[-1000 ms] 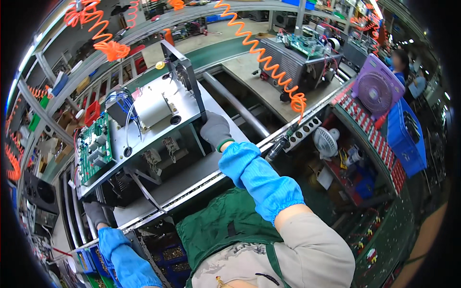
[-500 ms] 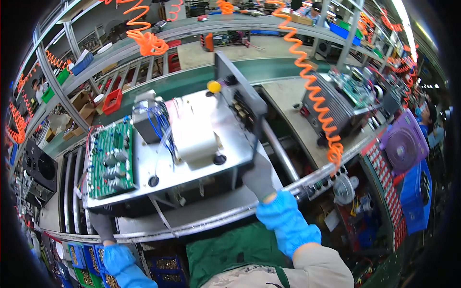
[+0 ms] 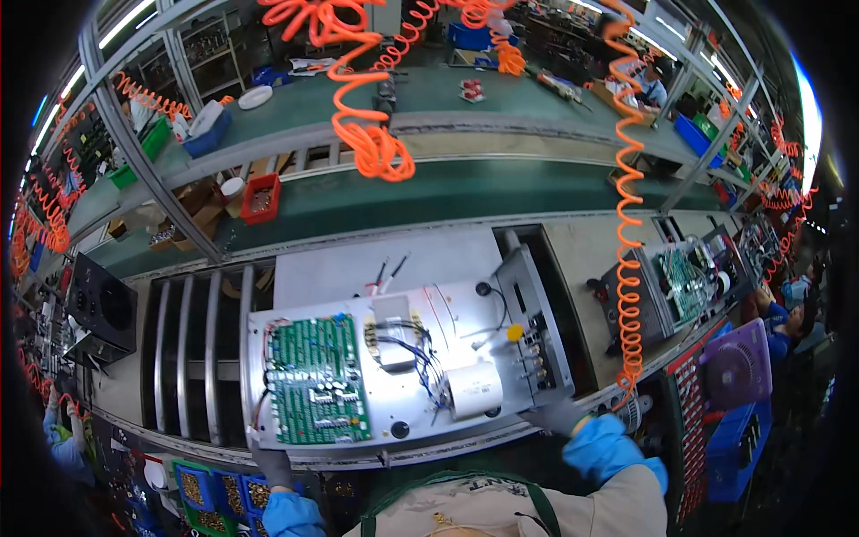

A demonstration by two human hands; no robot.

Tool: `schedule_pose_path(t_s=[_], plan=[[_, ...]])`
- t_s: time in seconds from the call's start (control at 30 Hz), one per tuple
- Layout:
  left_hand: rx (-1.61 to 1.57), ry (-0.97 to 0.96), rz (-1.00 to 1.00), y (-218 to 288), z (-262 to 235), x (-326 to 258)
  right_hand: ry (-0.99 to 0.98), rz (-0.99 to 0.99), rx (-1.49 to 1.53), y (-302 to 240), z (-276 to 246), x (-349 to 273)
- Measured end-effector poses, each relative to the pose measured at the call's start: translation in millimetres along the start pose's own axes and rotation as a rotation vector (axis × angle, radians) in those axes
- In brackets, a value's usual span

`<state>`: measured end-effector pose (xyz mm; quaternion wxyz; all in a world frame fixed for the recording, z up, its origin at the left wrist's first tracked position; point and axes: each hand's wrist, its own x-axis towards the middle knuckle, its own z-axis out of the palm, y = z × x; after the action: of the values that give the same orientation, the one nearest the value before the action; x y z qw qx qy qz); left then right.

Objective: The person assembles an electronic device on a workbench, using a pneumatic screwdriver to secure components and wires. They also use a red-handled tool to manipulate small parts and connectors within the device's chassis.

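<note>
A silver metal chassis lies on the conveyor in front of me, with a dark upright panel at its right end. It carries a green circuit board, a white cylindrical part, a grey block with blue wires, and a yellow round piece. My left hand, in a grey glove, is closed at the near left corner, its fingers partly hidden. My right hand, gloved too, grips the near right corner below the panel.
Bare metal rollers lie left of the chassis, beside a black speaker-like box. Orange coiled hoses hang overhead and to the right. Another open unit stands farther right. Blue bins of small metal parts sit below my left hand.
The chassis was raised at its near side, showing the space beneath; now it lies flatter. My right hand has moved from the panel's side to the near corner. The view has shifted.
</note>
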<state>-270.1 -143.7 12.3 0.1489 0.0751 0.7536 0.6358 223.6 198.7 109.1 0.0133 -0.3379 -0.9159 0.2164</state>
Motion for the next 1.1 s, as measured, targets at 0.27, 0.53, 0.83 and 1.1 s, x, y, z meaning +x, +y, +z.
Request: schedule_pose_path(t_s=[0.27, 0.53, 0.83, 1.1], plan=[[0.097, 0.141, 0.012, 46, 23, -29, 0.472, -0.111, -0.138, 1, -269, 245], [-0.311, 0.213, -0.223, 11, 23, -15, 0.579, 0.349, -0.272, -14, -315, 486], [-0.200, 0.250, -0.224, 15, 33, -19, 0.515, 0.303, -0.185, 37, -317, 555], [-0.159, 0.226, -0.189, 19, 14, -36, -0.056, -0.159, 0.153, -83, -258, 389]])
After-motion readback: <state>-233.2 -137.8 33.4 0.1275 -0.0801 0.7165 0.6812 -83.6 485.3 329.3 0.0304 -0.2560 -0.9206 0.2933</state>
